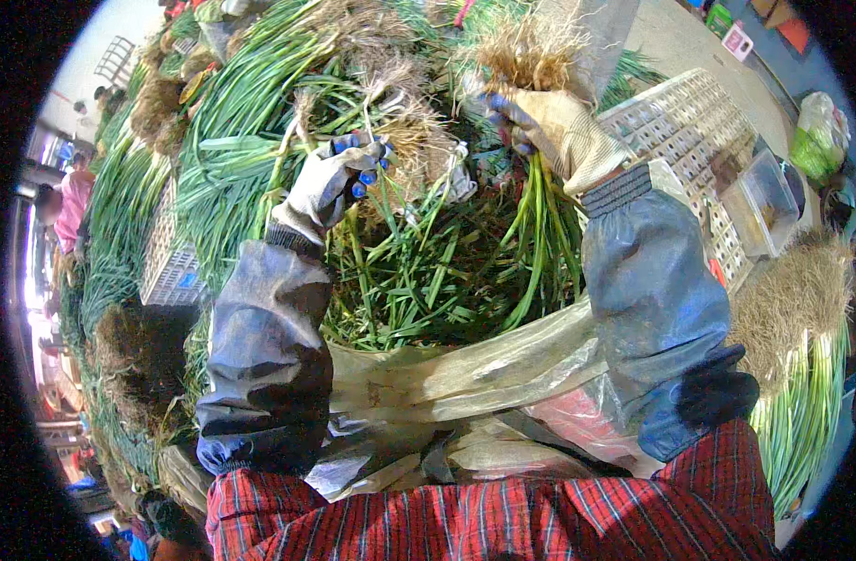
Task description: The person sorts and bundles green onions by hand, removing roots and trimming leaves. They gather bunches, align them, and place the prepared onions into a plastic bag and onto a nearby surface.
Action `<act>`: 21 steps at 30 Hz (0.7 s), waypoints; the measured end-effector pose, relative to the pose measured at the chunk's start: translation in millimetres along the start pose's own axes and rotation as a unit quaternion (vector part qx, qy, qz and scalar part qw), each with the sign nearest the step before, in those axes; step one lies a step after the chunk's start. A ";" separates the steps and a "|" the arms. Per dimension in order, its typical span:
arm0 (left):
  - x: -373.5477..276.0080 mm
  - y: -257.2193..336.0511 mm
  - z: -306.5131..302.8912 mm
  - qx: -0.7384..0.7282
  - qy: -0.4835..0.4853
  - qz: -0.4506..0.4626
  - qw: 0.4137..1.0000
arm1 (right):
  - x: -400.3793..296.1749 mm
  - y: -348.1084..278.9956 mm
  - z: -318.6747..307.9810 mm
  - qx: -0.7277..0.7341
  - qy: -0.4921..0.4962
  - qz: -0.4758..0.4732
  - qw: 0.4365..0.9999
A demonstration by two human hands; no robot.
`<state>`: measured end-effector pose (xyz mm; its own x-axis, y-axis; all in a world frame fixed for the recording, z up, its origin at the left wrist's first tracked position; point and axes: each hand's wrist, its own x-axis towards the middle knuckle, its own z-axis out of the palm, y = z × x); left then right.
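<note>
Both my hands wear pale knitted work gloves with blue-coated fingertips. My right hand [540, 130] is closed around a bunch of green onions [540, 231], its roots [536, 52] upward and its green leaves hanging down. To the left of it, my left hand [343, 172] is held with curled fingers over the pile, near pale roots [414, 151]; whether it pinches a stalk cannot be told. Below both hands lies a heap of loose leaves and trimmings [428, 273], bordered on my side by a translucent plastic sheet [463, 379].
Long green onions [259, 91] are heaped at the upper left, near a white plastic crate [172, 263]. A perforated white crate [687, 126] and a clear plastic box [761, 203] stand at right. More rooted onions [799, 393] lie at lower right. A person in pink [73, 210] is at far left.
</note>
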<state>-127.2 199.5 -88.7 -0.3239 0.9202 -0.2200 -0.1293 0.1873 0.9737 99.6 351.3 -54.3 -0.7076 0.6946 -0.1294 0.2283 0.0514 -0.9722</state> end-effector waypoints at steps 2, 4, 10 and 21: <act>-18.2 12.3 9.3 0.026 0.014 -0.027 0.999 | 9.7 19.4 4.4 0.193 -0.064 0.070 0.977; -19.9 5.5 17.9 -0.005 0.002 -0.009 1.000 | 22.0 43.8 -0.8 -0.071 -0.070 -0.101 0.990; -51.4 -23.6 18.9 -0.061 -0.063 -0.025 0.996 | -7.8 29.6 73.0 0.100 -0.226 0.048 0.968; -54.9 -60.2 11.1 0.580 -0.151 0.275 0.752 | -47.7 26.5 85.8 0.211 -0.287 0.209 0.911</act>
<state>-91.3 141.5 -134.7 0.2208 0.9714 0.0877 0.9070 -0.2376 0.3476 82.0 258.0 -90.7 -0.8785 0.0955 -0.4681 0.3657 -0.4960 -0.7875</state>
